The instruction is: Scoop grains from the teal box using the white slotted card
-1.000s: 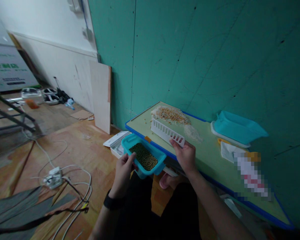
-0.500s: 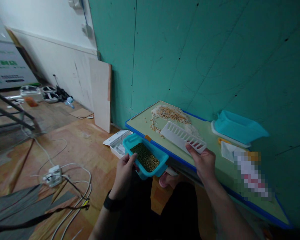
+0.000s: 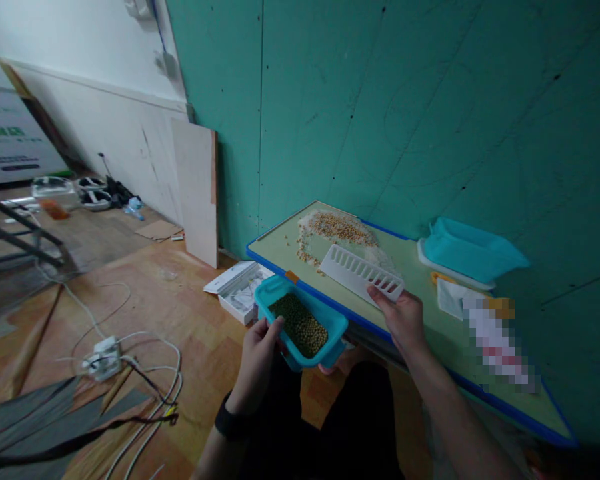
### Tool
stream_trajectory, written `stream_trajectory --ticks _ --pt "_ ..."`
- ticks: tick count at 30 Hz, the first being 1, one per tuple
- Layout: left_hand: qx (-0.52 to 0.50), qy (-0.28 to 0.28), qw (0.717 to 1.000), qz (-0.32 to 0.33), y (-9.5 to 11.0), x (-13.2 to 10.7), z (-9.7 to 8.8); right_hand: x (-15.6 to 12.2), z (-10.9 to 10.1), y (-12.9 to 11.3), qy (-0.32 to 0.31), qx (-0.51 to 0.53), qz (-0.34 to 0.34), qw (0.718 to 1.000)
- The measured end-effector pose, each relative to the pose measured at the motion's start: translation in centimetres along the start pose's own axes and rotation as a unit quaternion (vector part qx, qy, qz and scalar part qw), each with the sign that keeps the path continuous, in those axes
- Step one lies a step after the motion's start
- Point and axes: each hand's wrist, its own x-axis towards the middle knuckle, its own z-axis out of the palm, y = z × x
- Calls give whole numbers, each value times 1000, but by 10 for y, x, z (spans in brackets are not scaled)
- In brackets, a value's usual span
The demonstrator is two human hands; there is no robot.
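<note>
Left fingers (image 3: 276, 327): we had them closed on the near left rim of a blue tub (image 3: 325, 312), thumb on top, the others mostly hidden.
Right fingers (image 3: 379, 294): we were gripping the near right end of a white slotted holder (image 3: 344, 278), thumb uppermost.
Blue tub: we held it above our lap, beside the near edge of the table (image 3: 275, 248).
Tub contents: we saw green beans (image 3: 289, 309) at the far left and tan beans (image 3: 312, 336) at the near right, side by side.
Slotted holder: we had it over the tabletop; whether it touched we could not tell.
Table spill: we saw yellow beans (image 3: 339, 228) heaped among white grains (image 3: 383, 257), just beyond the holder.
Table's right part: we had a blue basin (image 3: 473, 250) there, near a white cloth (image 3: 449, 300).
Floor: we saw an open white box (image 3: 237, 307) left of the tub.
</note>
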Motion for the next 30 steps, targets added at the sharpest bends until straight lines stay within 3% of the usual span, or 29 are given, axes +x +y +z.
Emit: stream_trajectory --ticks 7,13,21,30 --pt "-3 -10 1000 6 5 1 1 2 3 -6 -28 20 -3 999" --pt "8 -7 1000 8 5 0 0 -9 -1 -13 -58 78 36 995" --pt "-7 0 1000 -2 -1 -10 4 5 -43 10 69 73 39 994" --pt "-11 -29 999 10 -18 -9 6 4 -49 18 53 24 42 997"
